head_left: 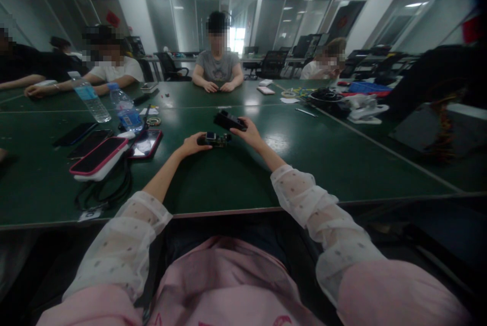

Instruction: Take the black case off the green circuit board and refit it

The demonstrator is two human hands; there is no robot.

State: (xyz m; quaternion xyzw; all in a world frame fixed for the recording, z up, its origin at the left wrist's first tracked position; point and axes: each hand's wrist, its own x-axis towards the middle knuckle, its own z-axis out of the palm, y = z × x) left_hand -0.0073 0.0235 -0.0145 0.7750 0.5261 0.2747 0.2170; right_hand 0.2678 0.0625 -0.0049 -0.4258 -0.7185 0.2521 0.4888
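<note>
My left hand grips a small device with exposed circuitry just above the green table. A black casing, tilted, is held between the thumb and fingers of my right hand. The casing is a little farther from me than the circuit device, and the two are close together. Whether they touch is too small to tell.
At left are a phone in a pink case, another phone, black cords, and two water bottles. A pen, a white object and cables lie at right. Across the table sits a person.
</note>
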